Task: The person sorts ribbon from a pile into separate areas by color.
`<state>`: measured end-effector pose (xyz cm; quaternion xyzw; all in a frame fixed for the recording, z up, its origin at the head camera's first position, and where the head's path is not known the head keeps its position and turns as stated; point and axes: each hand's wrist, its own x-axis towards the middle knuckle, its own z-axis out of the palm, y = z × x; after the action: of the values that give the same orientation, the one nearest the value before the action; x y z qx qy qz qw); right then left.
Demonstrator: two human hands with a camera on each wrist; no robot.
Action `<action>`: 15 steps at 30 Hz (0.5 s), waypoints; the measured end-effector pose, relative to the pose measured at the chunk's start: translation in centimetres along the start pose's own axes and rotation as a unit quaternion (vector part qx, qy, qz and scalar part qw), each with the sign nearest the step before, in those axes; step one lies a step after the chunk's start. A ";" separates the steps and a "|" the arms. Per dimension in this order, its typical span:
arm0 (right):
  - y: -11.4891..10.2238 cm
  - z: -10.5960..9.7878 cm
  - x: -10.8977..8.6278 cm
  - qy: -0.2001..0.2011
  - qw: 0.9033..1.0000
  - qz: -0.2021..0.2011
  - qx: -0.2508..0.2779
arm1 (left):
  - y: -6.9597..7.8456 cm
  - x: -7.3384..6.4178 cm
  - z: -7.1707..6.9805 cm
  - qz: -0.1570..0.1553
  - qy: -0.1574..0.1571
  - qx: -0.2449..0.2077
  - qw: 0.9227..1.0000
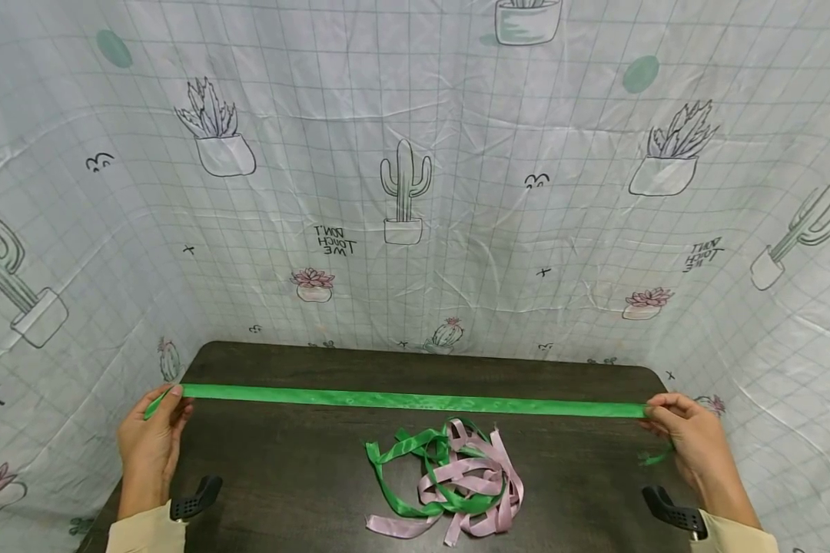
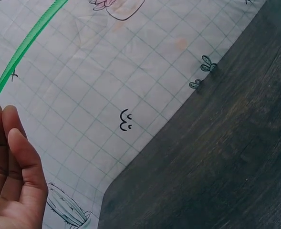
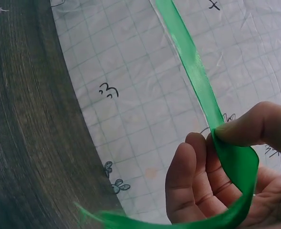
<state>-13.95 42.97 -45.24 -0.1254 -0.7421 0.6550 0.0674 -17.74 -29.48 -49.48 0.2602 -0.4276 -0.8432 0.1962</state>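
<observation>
A green satin ribbon [image 1: 415, 401] is stretched nearly straight across the head view, above the dark table. At its left end my left hand [image 1: 154, 430] pinches it between thumb and fingers, with a short tail showing past the grip. My right hand [image 1: 692, 438] pinches the other end; in the right wrist view a loose tail [image 3: 247, 191] curls across the palm and ends in a frayed tip. Below the taut ribbon, a tangled pile lies on the table: pink ribbons [image 1: 476, 485] mixed with another green ribbon [image 1: 387, 480].
The dark wooden table [image 1: 283, 468] has rounded far corners. A white grid-patterned curtain [image 1: 470, 230] with printed cacti hangs behind it and along both sides. Black wrist mounts [image 1: 197, 498] stick out from both cream sleeves [image 1: 138, 530].
</observation>
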 end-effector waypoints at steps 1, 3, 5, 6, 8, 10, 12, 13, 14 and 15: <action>0.1 -0.1 0.0 -0.003 1.000 0.001 0.011 | 0.0 0.1 -0.1 -0.004 0.000 0.002 1.000; 0.2 -0.3 0.0 -0.008 1.000 0.004 0.029 | 0.0 0.2 -0.2 -0.008 0.001 0.005 1.000; 0.3 -0.5 0.2 -0.015 0.999 0.005 0.052 | 0.0 0.4 -0.3 -0.011 0.000 0.008 1.000; 0.4 -0.6 0.2 -0.017 0.998 0.006 0.063 | -0.1 0.5 -0.3 -0.012 0.001 0.008 1.000; 0.5 -0.8 0.4 -0.019 0.997 0.008 0.078 | -0.1 0.8 -0.4 -0.012 0.002 0.007 1.000; 0.7 -1.0 0.6 -0.018 0.996 0.010 0.088 | -0.1 1.0 -0.4 -0.015 0.002 0.007 1.000; 0.8 -1.2 0.7 -0.018 0.995 0.013 0.095 | 0.0 1.2 -0.5 -0.018 0.002 0.008 1.000; 0.9 -1.3 0.8 -0.018 0.995 0.014 0.098 | 0.0 1.3 -0.5 -0.020 0.000 0.010 1.000; 1.0 -1.3 0.9 -0.019 0.995 0.017 0.099 | 0.1 1.5 -0.6 -0.022 -0.001 0.013 1.000; 1.0 -1.4 1.0 -0.021 0.994 0.018 0.102 | 0.1 1.6 -0.6 -0.023 -0.002 0.018 1.000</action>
<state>-14.42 44.70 -46.13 -0.1179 -0.6702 0.7308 0.0527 -18.61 -30.77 -50.09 0.2722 -0.4367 -0.8402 0.1710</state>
